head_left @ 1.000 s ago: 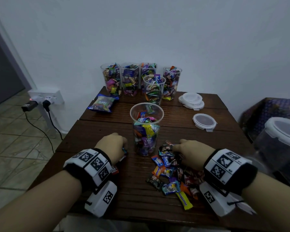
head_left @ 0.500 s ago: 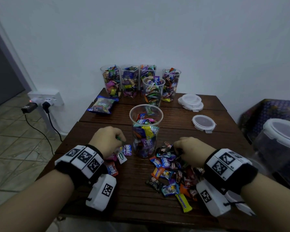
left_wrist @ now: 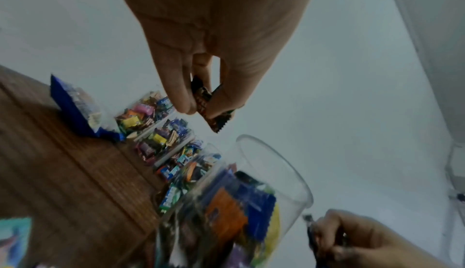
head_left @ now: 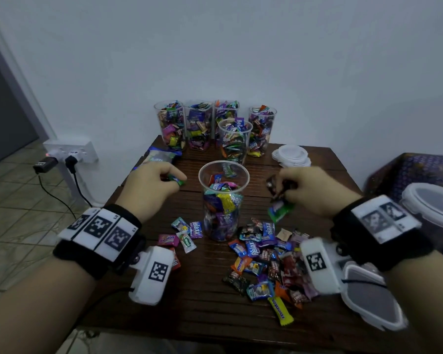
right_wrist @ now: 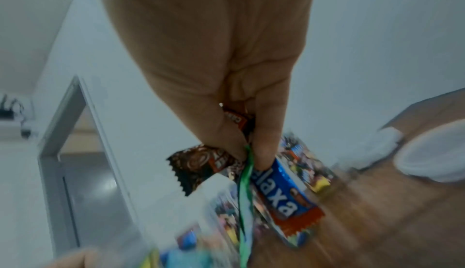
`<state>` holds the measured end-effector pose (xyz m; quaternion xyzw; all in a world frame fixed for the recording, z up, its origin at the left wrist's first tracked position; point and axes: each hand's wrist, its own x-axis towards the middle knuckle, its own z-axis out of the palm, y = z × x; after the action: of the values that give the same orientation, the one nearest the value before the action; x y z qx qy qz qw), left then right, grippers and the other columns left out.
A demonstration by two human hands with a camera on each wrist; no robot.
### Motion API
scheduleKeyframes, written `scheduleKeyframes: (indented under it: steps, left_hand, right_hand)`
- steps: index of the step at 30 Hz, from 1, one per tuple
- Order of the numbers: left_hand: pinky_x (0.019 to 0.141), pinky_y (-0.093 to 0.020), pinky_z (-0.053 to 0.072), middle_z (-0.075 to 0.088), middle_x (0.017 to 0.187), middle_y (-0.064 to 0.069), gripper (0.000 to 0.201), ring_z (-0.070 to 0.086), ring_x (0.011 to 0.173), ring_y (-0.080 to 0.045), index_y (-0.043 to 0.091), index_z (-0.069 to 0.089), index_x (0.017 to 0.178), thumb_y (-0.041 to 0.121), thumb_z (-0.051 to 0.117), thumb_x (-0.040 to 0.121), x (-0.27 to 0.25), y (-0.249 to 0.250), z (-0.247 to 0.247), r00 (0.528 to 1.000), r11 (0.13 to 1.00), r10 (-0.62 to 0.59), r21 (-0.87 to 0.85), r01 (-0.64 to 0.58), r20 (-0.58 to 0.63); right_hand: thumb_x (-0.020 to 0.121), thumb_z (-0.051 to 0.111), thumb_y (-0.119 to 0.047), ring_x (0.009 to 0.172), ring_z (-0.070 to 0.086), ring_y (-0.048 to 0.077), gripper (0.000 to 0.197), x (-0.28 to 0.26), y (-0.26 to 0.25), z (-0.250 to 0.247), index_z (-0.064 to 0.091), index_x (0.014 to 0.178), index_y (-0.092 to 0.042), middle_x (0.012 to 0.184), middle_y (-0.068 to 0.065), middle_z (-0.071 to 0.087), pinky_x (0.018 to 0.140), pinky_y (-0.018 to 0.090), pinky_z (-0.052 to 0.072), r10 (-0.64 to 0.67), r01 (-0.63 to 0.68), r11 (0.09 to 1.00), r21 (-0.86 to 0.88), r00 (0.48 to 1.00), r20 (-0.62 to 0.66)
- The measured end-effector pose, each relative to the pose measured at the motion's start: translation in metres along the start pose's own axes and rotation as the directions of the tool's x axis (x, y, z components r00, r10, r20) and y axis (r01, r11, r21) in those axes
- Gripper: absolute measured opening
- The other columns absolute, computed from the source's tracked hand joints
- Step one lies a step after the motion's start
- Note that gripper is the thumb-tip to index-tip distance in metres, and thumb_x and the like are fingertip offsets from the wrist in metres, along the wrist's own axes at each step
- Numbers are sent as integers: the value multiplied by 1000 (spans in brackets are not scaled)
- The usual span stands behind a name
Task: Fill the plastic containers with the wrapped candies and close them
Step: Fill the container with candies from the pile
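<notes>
Both hands are up on either side of the open container (head_left: 223,200): left hand (head_left: 149,190) pinching a couple of wrapped candies (left_wrist: 210,103), right hand (head_left: 315,191) clutching a small bunch (right_wrist: 251,165). Five filled containers (head_left: 234,141) stand at the back, loose candies (head_left: 266,261) cover the table (head_left: 210,310), and a lid stack (head_left: 292,155) lies right.

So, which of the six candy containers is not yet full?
The front container between the hands: its candies stop well below the rim; the five by the wall are full.

Head cam looks down; 2 wrist cams close-up.
</notes>
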<state>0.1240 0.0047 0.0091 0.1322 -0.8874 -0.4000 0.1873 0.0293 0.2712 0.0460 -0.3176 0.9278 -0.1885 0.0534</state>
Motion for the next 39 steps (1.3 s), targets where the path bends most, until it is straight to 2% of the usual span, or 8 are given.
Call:
scheduleKeyframes:
  steps: [3,7,10,15,24,30,35,39]
  left_hand:
    - [74,-28,43,63,81,9,35,57,77,-15,36,63,68,3,68,78,6,8,-7,998,997,22,-68,-26,-61]
    - [72,-30,43,67,90,-1,37,58,80,-16,38,65,69,2,66,78,12,19,-8,994,990,78,-112,-87,-78]
    - [82,-43,52,68,98,-4,36,62,92,-22,42,68,67,7,66,77,12,24,-5,993,979,84,-177,-98,-84]
    - [77,-50,54,68,94,-2,37,63,83,-27,42,68,69,7,65,79,8,28,1,990,971,106,-203,-124,-95]
    - [86,-39,49,67,103,-2,36,61,96,-23,39,67,75,4,64,80,10,26,6,990,966,122,-220,-136,-74]
    - [87,-38,49,68,101,5,35,60,93,-15,41,67,75,7,64,79,12,31,7,989,959,130,-243,-144,-72]
    - [86,-36,50,68,97,12,33,62,94,-10,39,68,78,7,64,80,11,45,13,981,943,187,-271,-194,-51]
    - [82,-37,55,67,91,14,30,65,85,-7,34,69,83,4,62,84,11,54,19,975,950,221,-229,-210,21]
  right_hand:
    - [77,61,4,71,51,12,27,10,-11,-29,58,73,-22,77,1,60,59,11,37,-37,60,988,141,986,-164]
    - [76,61,5,67,49,8,36,26,-35,-43,55,68,-30,71,-5,57,66,23,40,-111,170,955,243,965,-239]
    - [77,59,5,67,48,6,27,37,-56,-32,59,75,-21,70,-11,53,63,18,39,-156,201,955,217,966,-208]
    - [80,55,4,82,50,17,20,47,-70,-5,57,81,-16,81,-2,53,71,24,39,-203,218,968,124,971,-125]
    - [82,62,-6,99,55,19,31,41,-66,3,61,110,-18,111,4,56,83,32,48,-180,183,982,53,982,-61]
    - [81,70,-23,115,49,15,53,28,-48,18,49,130,-19,126,2,51,100,39,42,-92,171,928,330,966,-241]
    - [69,82,-34,123,46,8,105,23,-37,55,14,149,-23,133,-10,43,107,31,37,-7,23,750,661,1000,-28]
    - [67,84,-31,115,53,6,89,26,-33,78,29,137,-25,123,-10,55,106,36,40,49,32,689,724,995,-91]
